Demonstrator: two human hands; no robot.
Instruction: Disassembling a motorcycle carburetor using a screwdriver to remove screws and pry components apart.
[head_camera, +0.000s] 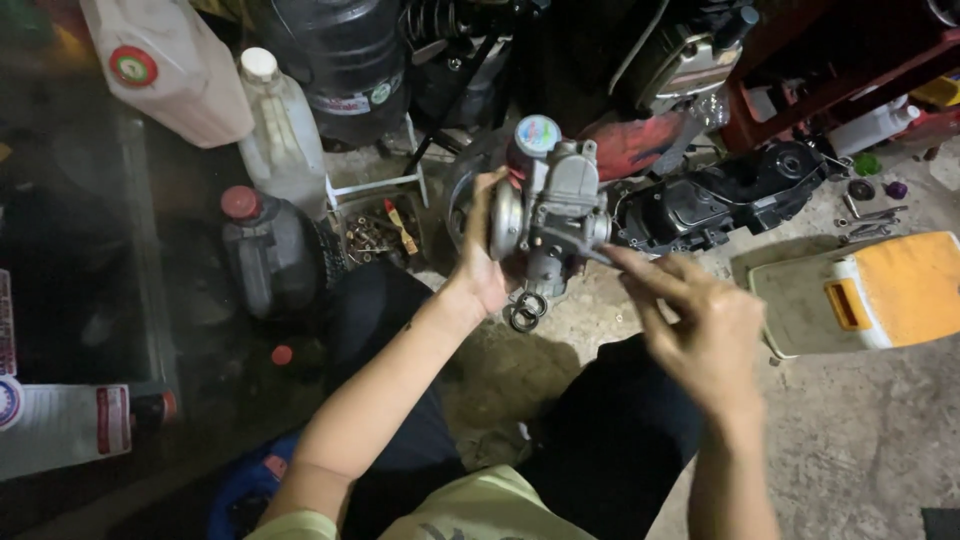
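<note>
The carburetor (548, 215) is held up in the air above the concrete floor (860, 440), in front of the person's knees and close to the dark engine cover (730, 195). The left hand (482, 262) is closed around its round side and carries the weight. The right hand (700, 325) pinches something thin at the lower right of the body; I cannot tell if it is a tool or a screw. I think the left hand should keep the body steady and the right hand should turn slowly, because small parts can fall. Two rubber rings (525, 312) hang just under it.
</note>
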